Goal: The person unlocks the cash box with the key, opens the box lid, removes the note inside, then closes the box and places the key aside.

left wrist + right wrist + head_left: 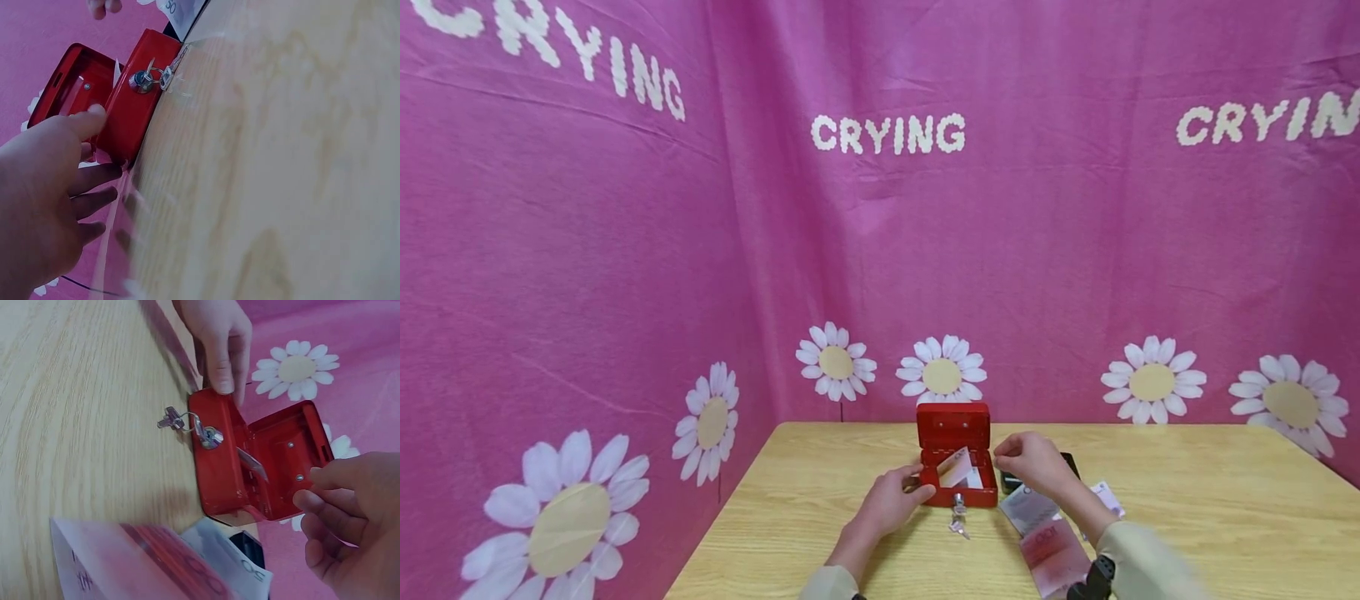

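A small red cash box [958, 496] stands on the table with its lid raised, keys [958, 525] hanging from its front lock. Inside, a banknote [956, 468] leans up at a slant. My left hand [891, 498] rests against the box's left side, thumb at the front rim and the other fingers fairly straight, as the left wrist view shows. Just right of the box, my right hand [1033, 461] hovers with loosely bent fingers. Nothing shows between those fingers [334, 519] in the right wrist view, where they overlap the lid's edge.
Right of the box lie a pink banknote [1054, 557] and a greyish one marked 50 [228, 556]. Another note [1107, 498] lies beyond my right forearm. Next to them is a black object [249, 545], partly covered. A pink cloth with daisies hangs behind the wooden table [820, 467].
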A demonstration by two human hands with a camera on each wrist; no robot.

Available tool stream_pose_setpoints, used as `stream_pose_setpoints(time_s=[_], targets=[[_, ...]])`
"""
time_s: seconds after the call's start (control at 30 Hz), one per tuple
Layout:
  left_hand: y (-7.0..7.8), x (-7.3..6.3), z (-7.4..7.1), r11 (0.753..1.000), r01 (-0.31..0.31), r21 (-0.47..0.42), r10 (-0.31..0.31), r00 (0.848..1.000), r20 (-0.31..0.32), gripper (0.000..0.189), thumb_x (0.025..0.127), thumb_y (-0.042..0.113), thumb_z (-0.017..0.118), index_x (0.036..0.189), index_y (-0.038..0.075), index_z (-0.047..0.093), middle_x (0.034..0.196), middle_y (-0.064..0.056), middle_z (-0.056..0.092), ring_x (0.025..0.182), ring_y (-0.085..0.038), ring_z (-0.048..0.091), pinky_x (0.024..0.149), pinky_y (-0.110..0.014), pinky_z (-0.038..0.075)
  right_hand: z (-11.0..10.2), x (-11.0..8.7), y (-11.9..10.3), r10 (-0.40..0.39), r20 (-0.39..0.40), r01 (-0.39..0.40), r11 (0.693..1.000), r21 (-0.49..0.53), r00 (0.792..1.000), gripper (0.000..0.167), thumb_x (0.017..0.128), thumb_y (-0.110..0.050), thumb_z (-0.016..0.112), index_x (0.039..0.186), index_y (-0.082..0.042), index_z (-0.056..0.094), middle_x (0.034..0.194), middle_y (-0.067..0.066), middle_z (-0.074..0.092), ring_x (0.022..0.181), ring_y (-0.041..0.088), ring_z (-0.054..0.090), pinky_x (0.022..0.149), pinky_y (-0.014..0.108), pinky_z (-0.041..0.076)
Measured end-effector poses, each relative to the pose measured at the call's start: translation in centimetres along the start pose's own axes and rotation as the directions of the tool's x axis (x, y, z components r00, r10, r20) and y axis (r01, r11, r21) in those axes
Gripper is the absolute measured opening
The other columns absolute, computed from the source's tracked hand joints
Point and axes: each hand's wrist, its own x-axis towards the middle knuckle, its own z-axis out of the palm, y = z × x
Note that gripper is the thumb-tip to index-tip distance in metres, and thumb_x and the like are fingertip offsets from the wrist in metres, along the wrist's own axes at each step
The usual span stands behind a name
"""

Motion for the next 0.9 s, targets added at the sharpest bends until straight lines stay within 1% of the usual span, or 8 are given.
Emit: stream_pose_setpoints(time_s=[0.1, 0.27, 0.47, 0.67, 0.77, 0.9], targets=[[0.2, -0.1, 0.0, 1.0, 0.015, 0.015, -0.015, 1.0, -0.004, 0.051, 0.095, 0.033, 0.067, 0.138, 0.007, 0.059, 0.125, -0.012, 0.069, 0.112, -0.025, 0.065, 0.1, -0.05, 0.051, 0.7, 0.2, 0.1, 0.014, -0.002, -0.014, 1.0, -0.002, 1.0, 0.014, 0.085, -0.01, 0.071, 0.094, 0.001, 0.073, 0.087, 0.008, 0.074, 0.081, 0.018, 0.066, 0.071, 0.036, 0.056], [0.3, 0.0, 0.2, 0.999, 0.027, 0.031, -0.026, 1.0, -0.018, 0.047, 0.096, 0.029, 0.065, 0.137, 0.007, 0.059, 0.125, -0.011, 0.068, 0.113, -0.026, 0.064, 0.1, -0.051, 0.051, 2.0, 0.5, 0.2, 0.046, -0.008, -0.046, 0.999, -0.017, 0.999, 0.015, 0.085, -0.011, 0.072, 0.094, 0.0, 0.074, 0.088, 0.008, 0.074, 0.08, 0.017, 0.063, 0.07, 0.034, 0.054], [0.3, 0.1, 0.1, 0.999, 0.012, 0.038, -0.011, 1.0, -0.026, 0.045, 0.096, 0.027, 0.066, 0.136, 0.007, 0.061, 0.127, -0.01, 0.068, 0.114, -0.027, 0.063, 0.1, -0.051, 0.051, 3.3, 1.1, 0.6, 0.084, -0.021, -0.083, 0.996, 0.015, 0.996, 0.016, 0.085, -0.011, 0.072, 0.095, 0.001, 0.073, 0.087, 0.007, 0.072, 0.078, 0.017, 0.061, 0.07, 0.034, 0.055], [0.5, 0.0, 0.0, 0.999, 0.013, 0.048, -0.011, 0.999, -0.03, 0.045, 0.096, 0.027, 0.065, 0.136, 0.008, 0.06, 0.127, -0.01, 0.068, 0.114, -0.027, 0.063, 0.1, -0.051, 0.05, 3.9, 1.1, 0.5, 0.128, -0.019, -0.127, 0.991, 0.045, 0.992, 0.016, 0.087, -0.012, 0.072, 0.096, 0.002, 0.072, 0.086, 0.007, 0.07, 0.075, 0.016, 0.059, 0.064, 0.029, 0.052], [0.5, 0.0, 0.1, 0.999, 0.01, 0.045, -0.009, 1.0, -0.029, 0.044, 0.096, 0.026, 0.065, 0.136, 0.007, 0.06, 0.128, -0.01, 0.067, 0.115, -0.027, 0.063, 0.101, -0.051, 0.05, 4.3, 1.2, 0.6, 0.128, -0.037, -0.126, 0.991, 0.038, 0.991, 0.016, 0.086, -0.012, 0.073, 0.094, 0.002, 0.072, 0.084, 0.008, 0.071, 0.074, 0.016, 0.059, 0.063, 0.029, 0.051], [0.5, 0.0, 0.1, 0.999, 0.026, 0.046, -0.024, 0.999, -0.031, 0.044, 0.096, 0.026, 0.065, 0.136, 0.007, 0.061, 0.128, -0.009, 0.067, 0.116, -0.027, 0.062, 0.101, -0.051, 0.05, 4.9, 1.4, 0.9, 0.129, -0.056, -0.127, 0.991, 0.038, 0.99, 0.015, 0.085, -0.012, 0.073, 0.091, 0.002, 0.073, 0.082, 0.007, 0.072, 0.074, 0.015, 0.059, 0.064, 0.029, 0.05]])
